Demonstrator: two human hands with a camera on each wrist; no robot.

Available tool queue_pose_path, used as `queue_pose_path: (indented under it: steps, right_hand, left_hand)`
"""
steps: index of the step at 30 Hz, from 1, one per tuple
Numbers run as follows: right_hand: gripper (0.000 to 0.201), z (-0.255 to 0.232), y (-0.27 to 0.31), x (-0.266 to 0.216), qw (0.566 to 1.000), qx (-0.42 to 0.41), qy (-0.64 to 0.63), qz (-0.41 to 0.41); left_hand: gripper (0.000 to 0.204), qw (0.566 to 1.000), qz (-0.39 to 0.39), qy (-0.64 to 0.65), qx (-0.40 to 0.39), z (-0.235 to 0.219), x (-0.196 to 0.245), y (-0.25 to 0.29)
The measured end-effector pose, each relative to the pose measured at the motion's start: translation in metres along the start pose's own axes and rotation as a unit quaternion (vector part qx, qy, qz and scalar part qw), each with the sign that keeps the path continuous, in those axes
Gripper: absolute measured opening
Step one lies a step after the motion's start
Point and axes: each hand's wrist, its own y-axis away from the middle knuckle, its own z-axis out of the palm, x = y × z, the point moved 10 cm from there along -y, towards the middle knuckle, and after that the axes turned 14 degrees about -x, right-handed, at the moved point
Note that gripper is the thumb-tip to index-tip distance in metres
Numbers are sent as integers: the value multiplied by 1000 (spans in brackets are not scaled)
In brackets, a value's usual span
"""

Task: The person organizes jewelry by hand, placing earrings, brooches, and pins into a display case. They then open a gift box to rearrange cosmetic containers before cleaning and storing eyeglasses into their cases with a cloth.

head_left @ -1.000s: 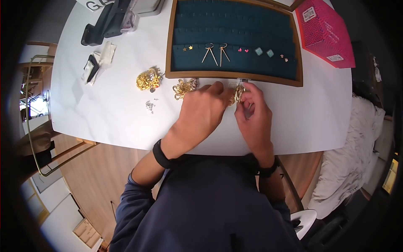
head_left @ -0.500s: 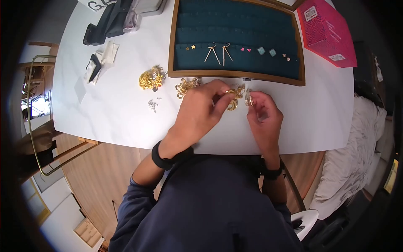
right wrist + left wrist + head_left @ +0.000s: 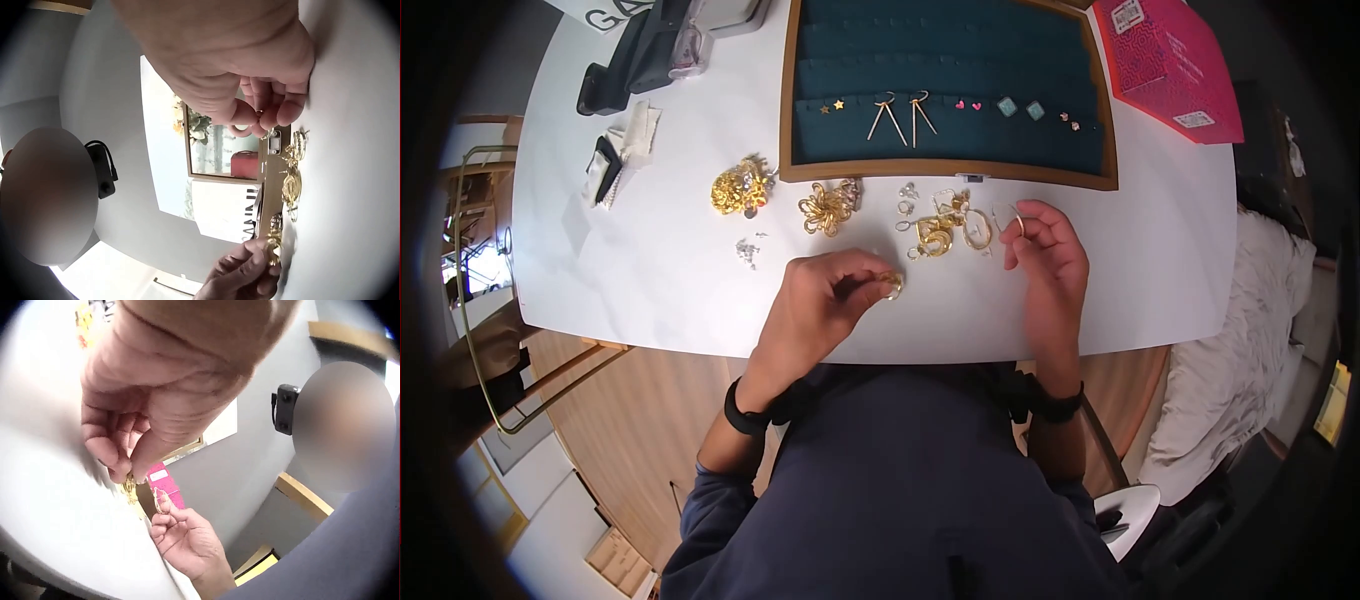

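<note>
Thumb and fingers of my left hand (image 3: 815, 305) pinch a small gold earring (image 3: 894, 287) over the table's near side; in the left wrist view the gold piece (image 3: 130, 486) shows below the fingertips. My right hand (image 3: 1055, 268) pinches a thin hoop earring (image 3: 1018, 222) between thumb and fingers. Between the hands and the box lies a loose group of gold earrings (image 3: 933, 238), with a large gold hoop (image 3: 977, 229) at its right. Beyond it stands an open wooden jewelry box (image 3: 950, 172) lined in dark green, with several earring pairs along its front row.
Left of the earrings lie a looped gold bunch (image 3: 825, 210), a gold jewelry pile (image 3: 740, 188) and tiny clear pieces (image 3: 746, 252). A pink box (image 3: 1175, 75) stands at the back right. Dark cases (image 3: 635, 65) and cloths (image 3: 635, 135) lie at the back left.
My hands have drawn apart. The left has moved back toward my body with a gold earring, uncovering the earring group; the right has shifted rightward with the hoop.
</note>
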Motion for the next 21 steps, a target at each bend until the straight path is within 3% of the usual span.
queue_pose_path:
  steps: [3, 7, 10, 13, 18, 20, 21]
  right_hand:
    - [24, -13, 3, -3, 998, 17, 55, -7]
    - [25, -28, 9, 2, 999, 27, 25, 0]
    - [24, -35, 14, 3, 999, 40, 9, -2]
    - [23, -38, 14, 5, 999, 44, -23, 7]
    - [19, -37, 18, -2, 997, 60, -57, 3]
    - [16, -43, 21, -5, 997, 65, 36, 14]
    - [15, -45, 24, -6, 994, 69, 82, 21]
  left_hand:
    - [18, 999, 2, -40, 7, 4, 3, 1]
    - [12, 993, -27, -105, 46, 1, 9, 2]
    - [15, 972, 74, -213, 73, 8, 43, -6]
    - [19, 925, 180, -333, 42, 39, 88, -26]
    - [17, 874, 207, -439, 10, 72, 88, -62]
    - [14, 869, 206, -451, 5, 75, 88, -67]
    - [14, 887, 209, -412, 11, 72, 89, -66]
